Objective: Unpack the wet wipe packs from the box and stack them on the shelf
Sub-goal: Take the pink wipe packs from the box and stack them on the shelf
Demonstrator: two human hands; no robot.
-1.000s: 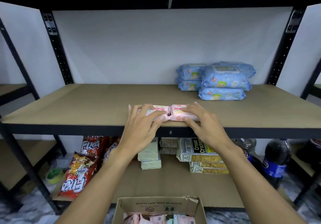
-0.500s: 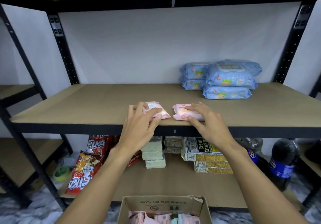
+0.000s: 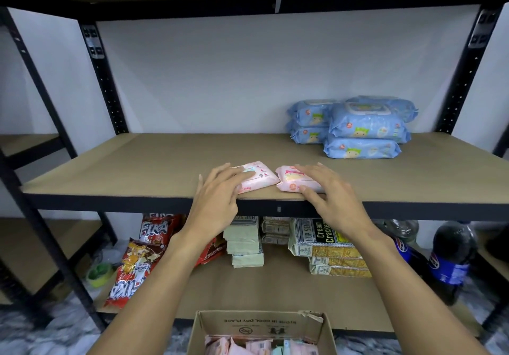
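While the left hand (image 3: 217, 189) lies with its fingers spread and nearly straight over the near-left part of one pink wipe pack (image 3: 259, 179), gripping nothing, the right hand (image 3: 327, 189) rests in the same loose, unclenched way on a second pink wipe pack (image 3: 290, 181), fingers over its top and thumb at its near edge. Both packs lie flat on the shelf (image 3: 137, 167) close to its front edge, between the two hands, and their inner corners meet or nearly meet. Beyond the right hand and further to its right, blue wipe packs (image 3: 363, 131) stand in low stacks at the back of the same board. Below the wrists, close to the person, an open cardboard box (image 3: 261, 324) holds more pink packs (image 3: 248, 347). Under the hands, on the lower board, sit cream cracker packets (image 3: 327, 244); red snack bags (image 3: 135, 263) lie below and to the left of the left hand, and cola bottles (image 3: 451, 258) stand below and to the right of the right hand.
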